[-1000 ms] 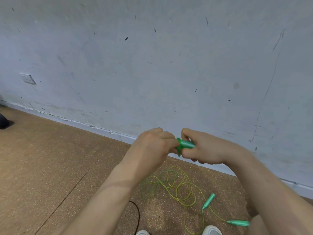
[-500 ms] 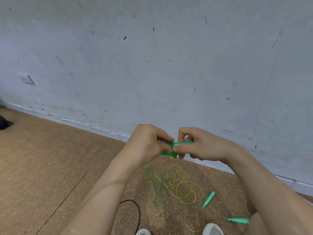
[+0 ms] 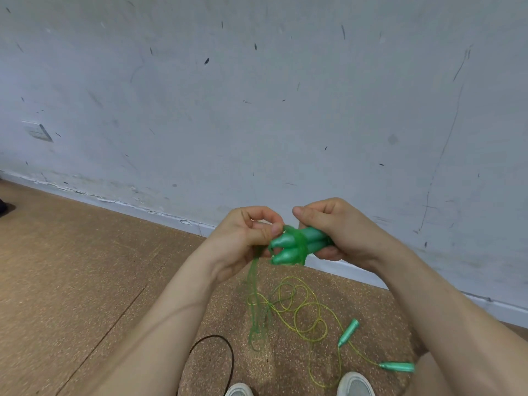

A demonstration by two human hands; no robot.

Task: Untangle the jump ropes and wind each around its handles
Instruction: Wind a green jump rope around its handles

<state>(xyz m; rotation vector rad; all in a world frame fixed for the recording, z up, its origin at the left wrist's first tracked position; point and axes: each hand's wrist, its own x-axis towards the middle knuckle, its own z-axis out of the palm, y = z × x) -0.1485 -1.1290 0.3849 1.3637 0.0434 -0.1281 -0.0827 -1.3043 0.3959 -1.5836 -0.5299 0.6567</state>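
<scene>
With another turn laid on, the right hand (image 3: 348,232) kept its grip around both green handles (image 3: 281,241). The left hand (image 3: 240,241), at nine o'clock of them, pinched the green rope (image 3: 253,278). The yellow-green rope (image 3: 303,312) lay unwound on the floor (image 3: 85,267) at six o'clock.

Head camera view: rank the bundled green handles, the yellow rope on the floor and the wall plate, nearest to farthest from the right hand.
1. bundled green handles, gripped in the right hand.
2. yellow rope, on the floor below.
3. wall plate, far left.
</scene>
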